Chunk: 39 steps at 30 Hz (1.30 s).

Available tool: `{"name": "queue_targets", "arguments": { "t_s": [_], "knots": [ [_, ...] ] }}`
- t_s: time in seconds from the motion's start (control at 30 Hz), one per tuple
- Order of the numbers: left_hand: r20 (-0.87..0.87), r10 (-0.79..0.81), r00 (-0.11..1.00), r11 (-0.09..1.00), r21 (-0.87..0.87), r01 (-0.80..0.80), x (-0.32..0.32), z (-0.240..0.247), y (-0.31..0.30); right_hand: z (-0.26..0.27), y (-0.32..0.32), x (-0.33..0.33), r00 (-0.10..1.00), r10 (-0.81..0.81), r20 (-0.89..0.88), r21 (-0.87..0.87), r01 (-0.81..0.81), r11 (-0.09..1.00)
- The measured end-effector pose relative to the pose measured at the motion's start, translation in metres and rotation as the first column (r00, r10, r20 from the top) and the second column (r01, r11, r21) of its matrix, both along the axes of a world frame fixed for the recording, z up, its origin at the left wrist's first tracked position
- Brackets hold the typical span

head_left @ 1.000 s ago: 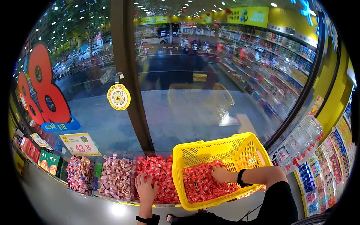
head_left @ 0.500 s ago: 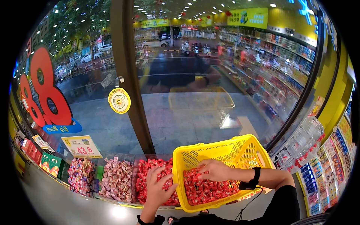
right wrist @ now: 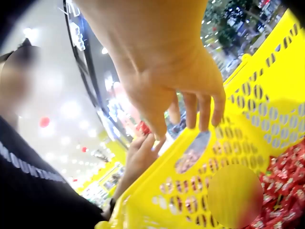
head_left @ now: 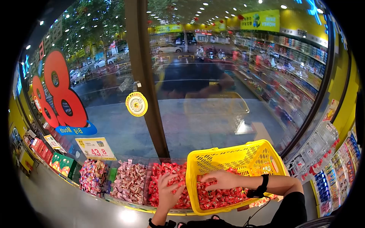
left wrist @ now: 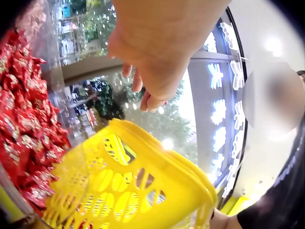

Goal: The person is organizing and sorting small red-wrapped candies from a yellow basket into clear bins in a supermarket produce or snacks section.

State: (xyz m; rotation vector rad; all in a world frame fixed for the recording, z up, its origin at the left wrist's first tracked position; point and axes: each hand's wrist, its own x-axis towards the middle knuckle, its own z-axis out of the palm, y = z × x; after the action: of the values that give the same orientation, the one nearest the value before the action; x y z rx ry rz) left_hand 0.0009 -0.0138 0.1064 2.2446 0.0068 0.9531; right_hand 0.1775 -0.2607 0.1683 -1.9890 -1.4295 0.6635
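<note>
My left hand [head_left: 170, 192] is at the basket's left rim, over a bin of red-wrapped candies [head_left: 159, 171]. Its fingertips pinch a red-wrapped candy [right wrist: 143, 128], best seen in the right wrist view. The yellow shopping basket [head_left: 228, 149] sits at the right end of the bins, with many red-wrapped candies [head_left: 224, 197] inside. Over the basket's left part, my right hand [head_left: 222, 179] reaches toward the left hand. Its loosely bent fingers [right wrist: 204, 112] hang above the rim, with no candy seen between them.
Pink-wrapped candies [head_left: 128, 182] and mixed-colour candies [head_left: 92, 176] fill bins to the left, below a price sign [head_left: 96, 149]. A large window with a dark post [head_left: 142, 76] rises behind. Shelves of packaged goods [head_left: 342, 171] stand at the right.
My right hand has risen from the candies in the basket and moved left toward the rim. The left hand has lifted from the red candy bin to the rim. The head view has shifted slightly.
</note>
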Motion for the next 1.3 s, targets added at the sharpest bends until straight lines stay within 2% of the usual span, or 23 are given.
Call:
{"name": "queue_targets", "arguments": {
  "t_s": [0.07, 0.1, 0.17, 0.23, 0.3, 0.47, 0.57, 0.7, 0.73, 0.8, 0.87, 0.97, 1.03, 1.1, 1.2, 1.27, 1.3],
  "knots": [
    [-0.007, 0.150, 0.989, 0.988, 0.044, -0.149, -0.008, -0.029, 0.021, -0.041, -0.017, 0.034, 0.983, 0.174, 0.054, -0.309, -0.149, 0.939],
    [-0.009, 0.226, 0.974, 0.972, 0.061, -0.225, -0.010, -0.039, 0.030, -0.066, -0.024, 0.043, 0.965, 0.256, 0.054, -0.479, -0.200, 0.855],
    [-0.078, 0.326, 0.942, 0.931, 0.197, -0.306, -0.016, -0.057, 0.041, -0.107, -0.031, 0.041, 0.955, 0.230, 0.184, -0.582, -0.083, 0.809],
    [-0.105, 0.427, 0.898, 0.875, 0.297, -0.381, -0.018, -0.076, 0.047, -0.129, -0.035, 0.032, 0.928, 0.220, 0.300, -0.645, 0.028, 0.764],
    [-0.121, 0.440, 0.890, 0.862, 0.333, -0.381, -0.023, -0.086, 0.050, -0.147, -0.034, 0.022, 0.892, 0.214, 0.398, -0.672, 0.125, 0.730],
    [-0.112, 0.408, 0.906, 0.898, 0.226, -0.377, -0.027, -0.078, 0.041, -0.182, -0.035, 0.030, 0.870, 0.282, 0.403, -0.663, 0.065, 0.746],
    [-0.117, 0.375, 0.919, 0.918, 0.187, -0.351, -0.029, -0.070, 0.037, -0.172, -0.031, 0.040, 0.892, 0.334, 0.305, -0.680, -0.042, 0.732],
    [-0.063, 0.298, 0.952, 0.947, 0.148, -0.286, -0.029, -0.050, 0.031, -0.119, 0.004, 0.045, 0.938, 0.305, 0.167, -0.806, -0.048, 0.590],
    [-0.045, 0.262, 0.964, 0.959, 0.123, -0.255, -0.027, -0.042, 0.030, -0.098, 0.012, 0.046, 0.894, 0.404, 0.193, -0.795, -0.099, 0.599],
    [-0.028, 0.212, 0.977, 0.972, 0.108, -0.208, -0.025, -0.017, 0.022, -0.068, 0.011, 0.046, 0.889, 0.379, 0.256, -0.607, -0.157, 0.779],
    [0.029, 0.114, 0.993, 0.990, 0.082, -0.116, -0.016, -0.005, 0.015, -0.035, 0.010, 0.036, 0.891, 0.336, 0.305, -0.392, -0.205, 0.897],
    [0.037, -0.015, 0.999, 0.994, 0.110, 0.011, -0.006, 0.021, -0.004, 0.015, 0.018, 0.001, 0.843, 0.293, 0.451, -0.307, -0.162, 0.938],
    [0.005, -0.097, 0.995, 0.986, 0.134, 0.095, 0.002, 0.032, -0.018, 0.029, 0.019, -0.016, 0.843, 0.278, 0.461, -0.242, -0.182, 0.953],
    [-0.015, -0.161, 0.987, 0.969, 0.186, 0.161, 0.013, 0.021, -0.027, 0.035, 0.022, -0.027, 0.849, 0.275, 0.452, -0.215, -0.196, 0.957],
    [-0.093, -0.213, 0.973, 0.936, 0.265, 0.230, 0.018, 0.021, -0.032, 0.045, 0.022, -0.037, 0.869, 0.250, 0.427, -0.272, -0.140, 0.952],
    [-0.075, -0.219, 0.973, 0.933, 0.275, 0.232, 0.013, 0.029, -0.036, 0.044, 0.021, -0.033, 0.897, 0.243, 0.370, -0.354, -0.106, 0.929],
    [-0.067, -0.223, 0.973, 0.931, 0.281, 0.233, 0.011, 0.031, -0.037, 0.038, 0.019, -0.029, 0.896, 0.243, 0.372, -0.342, -0.111, 0.933]
  ]
}}
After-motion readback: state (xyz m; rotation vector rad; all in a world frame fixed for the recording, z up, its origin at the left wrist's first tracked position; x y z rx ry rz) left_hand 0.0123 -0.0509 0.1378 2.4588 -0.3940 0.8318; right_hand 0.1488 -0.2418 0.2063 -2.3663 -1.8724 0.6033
